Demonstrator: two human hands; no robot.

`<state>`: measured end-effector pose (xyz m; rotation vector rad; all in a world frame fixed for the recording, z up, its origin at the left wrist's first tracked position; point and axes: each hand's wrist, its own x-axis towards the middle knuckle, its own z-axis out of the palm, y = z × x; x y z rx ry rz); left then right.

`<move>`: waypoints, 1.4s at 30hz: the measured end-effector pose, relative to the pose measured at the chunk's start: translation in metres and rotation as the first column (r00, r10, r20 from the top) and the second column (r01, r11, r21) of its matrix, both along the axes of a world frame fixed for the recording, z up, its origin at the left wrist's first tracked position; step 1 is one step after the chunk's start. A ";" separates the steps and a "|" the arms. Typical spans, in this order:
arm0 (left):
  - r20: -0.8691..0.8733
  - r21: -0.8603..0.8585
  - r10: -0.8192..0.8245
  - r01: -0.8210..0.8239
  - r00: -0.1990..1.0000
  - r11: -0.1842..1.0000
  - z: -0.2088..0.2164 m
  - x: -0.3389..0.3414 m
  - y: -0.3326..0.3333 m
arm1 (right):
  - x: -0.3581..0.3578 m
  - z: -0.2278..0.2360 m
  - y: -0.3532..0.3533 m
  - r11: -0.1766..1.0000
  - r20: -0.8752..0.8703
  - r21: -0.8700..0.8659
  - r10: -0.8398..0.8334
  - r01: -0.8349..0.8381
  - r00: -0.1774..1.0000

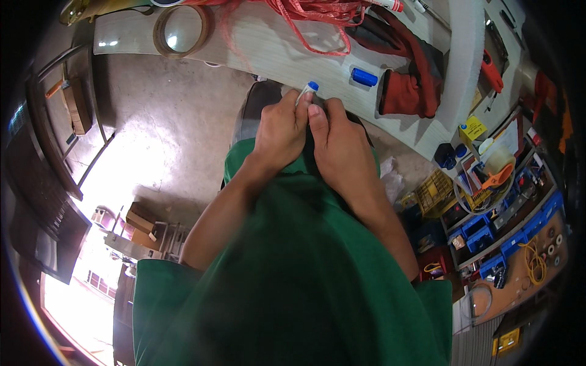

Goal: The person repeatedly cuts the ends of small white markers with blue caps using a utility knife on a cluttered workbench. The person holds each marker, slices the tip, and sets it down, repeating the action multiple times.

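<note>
Both hands meet in front of my body, just off the table's near edge. My left hand (282,129) is closed around a white marker (303,93), whose blue end (313,86) pokes out above the fingers. Pressed up beside it is my right hand (339,137), fingers curled and thumb lying against the left hand's. Whatever sits inside the right hand's grip is hidden. On the table, a short way beyond the right hand, lies a blue marker cap (364,77). A red and grey work glove (410,91) rests to the right of the cap.
The pale table (256,43) carries a tape roll (161,32) at left and a bundle of red plastic string (317,15). A red-handled cutter (491,72) lies at the right. Shelves with blue bins (478,235) stand lower right. A bench or stool frame (91,116) is at far left.
</note>
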<state>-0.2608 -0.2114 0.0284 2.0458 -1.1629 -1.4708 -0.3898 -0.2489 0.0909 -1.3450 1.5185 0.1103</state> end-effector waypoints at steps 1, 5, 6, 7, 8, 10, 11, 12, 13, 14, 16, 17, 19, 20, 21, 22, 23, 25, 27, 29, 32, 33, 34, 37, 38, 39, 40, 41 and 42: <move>0.010 0.001 -0.002 0.002 1.000 1.000 0.000 0.000 0.000 | 0.000 0.000 -0.001 1.000 -0.009 0.001 0.006 -0.006 1.000; 0.023 -0.018 -0.023 0.024 0.999 1.000 -0.003 0.000 0.001 | 0.003 0.000 -0.003 1.000 -0.037 0.018 0.022 -0.022 0.999; 0.022 -0.025 -0.031 0.032 0.999 0.999 -0.003 0.000 0.002 | 0.004 0.000 -0.004 1.000 -0.040 0.021 0.023 -0.022 0.999; 0.023 -0.030 -0.034 0.035 0.999 0.999 -0.004 0.001 0.002 | 0.005 0.000 -0.004 1.000 -0.053 0.026 0.018 -0.017 0.998; 0.025 -0.034 -0.049 0.050 0.998 0.998 -0.004 0.001 0.003 | 0.005 0.000 -0.004 1.000 -0.063 0.027 0.011 -0.010 0.998; 0.037 -0.044 -0.069 0.071 0.997 0.997 -0.004 0.001 0.003 | 0.007 0.001 -0.005 0.999 -0.091 0.030 0.016 -0.013 0.996; 0.044 -0.031 -0.088 0.090 0.995 0.995 -0.003 0.001 0.003 | 0.008 0.003 -0.006 0.999 -0.109 0.033 0.027 -0.024 0.994; 0.054 -0.025 -0.106 0.107 0.993 0.994 -0.002 0.001 0.003 | 0.008 0.003 -0.007 0.998 -0.133 0.042 0.041 -0.036 0.990; 0.064 -0.019 -0.122 0.124 0.990 0.992 -0.001 0.001 0.002 | 0.009 0.005 -0.008 0.998 -0.136 0.048 0.045 -0.039 0.990; 0.063 0.009 -0.134 0.133 0.989 0.991 0.001 0.001 0.001 | 0.009 0.006 -0.009 0.997 -0.145 0.062 0.052 -0.043 0.988; 0.063 0.055 -0.157 0.154 0.986 0.987 0.005 0.001 -0.001 | 0.009 0.008 -0.012 0.995 -0.160 0.087 0.058 -0.045 0.985; 0.067 0.079 -0.178 0.173 0.982 0.982 0.008 0.001 -0.003 | 0.008 0.009 -0.013 0.994 -0.166 0.101 0.058 -0.042 0.984; 0.072 0.119 -0.217 0.208 0.973 0.971 0.014 0.001 -0.006 | 0.007 0.010 -0.013 0.993 -0.181 0.111 0.057 -0.037 0.982; 0.080 0.145 -0.241 0.228 0.967 0.963 0.017 0.001 -0.008 | 0.007 0.010 -0.013 0.993 -0.190 0.109 0.056 -0.035 0.980; 0.089 0.167 -0.260 0.243 0.961 0.955 0.021 0.001 -0.010 | 0.006 0.010 -0.013 0.994 -0.199 0.105 0.054 -0.034 0.979; 0.098 0.188 -0.280 0.258 0.955 0.948 0.023 0.001 -0.012 | 0.006 0.009 -0.012 0.996 -0.187 0.090 0.042 -0.025 0.981; 0.102 0.203 -0.291 0.267 0.951 0.942 0.026 0.000 -0.014 | 0.006 0.008 -0.011 0.997 -0.176 0.077 0.029 -0.016 0.984; 0.114 0.235 -0.310 0.277 0.944 0.932 0.030 0.000 -0.016 | 0.006 0.007 -0.010 0.999 -0.159 0.043 0.018 -0.011 0.987; 0.128 0.234 -0.329 0.294 0.936 0.927 0.033 0.000 -0.017 | 0.005 0.005 -0.009 1.000 -0.160 0.016 0.012 -0.010 0.987; 0.146 0.240 -0.354 0.314 0.924 0.919 0.034 0.000 -0.017 | 0.004 0.004 -0.010 0.998 -0.172 0.039 0.049 -0.043 0.984; 0.194 0.218 -0.387 0.345 0.901 0.913 0.033 0.000 -0.016 | 0.004 0.005 -0.013 0.996 -0.183 0.062 0.077 -0.066 0.980; 0.215 0.183 -0.390 0.356 0.895 0.917 0.033 0.000 -0.016 | 0.004 0.005 -0.014 0.996 -0.182 0.059 0.083 -0.073 0.980; 0.234 0.155 -0.398 0.370 0.887 0.916 0.032 -0.001 -0.015 | 0.005 0.006 -0.014 0.995 -0.196 0.065 0.086 -0.075 0.977; 0.268 0.120 -0.413 0.395 0.871 0.911 0.029 0.000 -0.013 | 0.008 0.008 -0.016 0.995 -0.223 0.060 0.094 -0.083 0.970; 0.265 0.118 -0.416 0.399 0.870 0.909 0.028 0.000 -0.013 | 0.009 0.009 -0.016 0.995 -0.224 0.056 0.098 -0.087 0.970; 0.262 0.117 -0.420 0.403 0.869 0.908 0.027 0.000 -0.013 | 0.010 0.009 -0.017 0.994 -0.226 0.053 0.102 -0.092 0.969; 0.262 0.116 -0.425 0.409 0.866 0.905 0.026 0.001 -0.012 | 0.011 0.010 -0.016 0.994 -0.238 0.056 0.102 -0.092 0.966; 0.255 0.111 -0.426 0.412 0.868 0.905 0.025 0.001 -0.012 | 0.013 0.010 -0.016 0.994 -0.250 0.056 0.102 -0.091 0.963; 0.253 0.105 -0.429 0.416 0.867 0.903 0.024 0.002 -0.012 | 0.014 0.010 -0.016 0.995 -0.257 0.050 0.100 -0.090 0.961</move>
